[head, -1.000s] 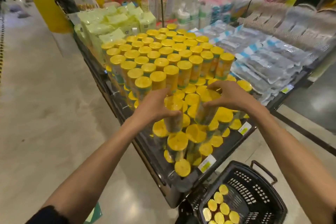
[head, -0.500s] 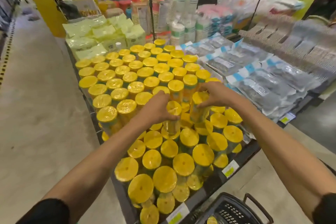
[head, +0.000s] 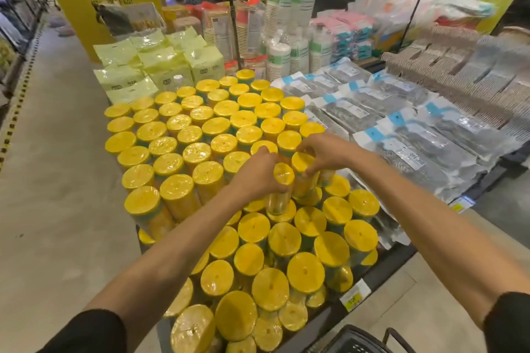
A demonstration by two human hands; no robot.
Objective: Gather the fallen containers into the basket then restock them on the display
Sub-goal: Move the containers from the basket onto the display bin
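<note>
L hand grips 1 container, R hand a 2nd container (lids up); 1 basket.

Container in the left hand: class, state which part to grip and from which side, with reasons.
Grip the round container below its yellow lid, from the left as the left hand does: it stands roughly upright, and the second container, in the right hand, crowds its right side.

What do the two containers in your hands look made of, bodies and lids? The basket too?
Left container and right container: bodies clear, glossy, contents showing through; probably plastic, possibly glass. Lids: opaque yellow, likely plastic, under wrinkled shiny film. Basket: dark, matte, plastic-looking; only a corner shows.
</note>
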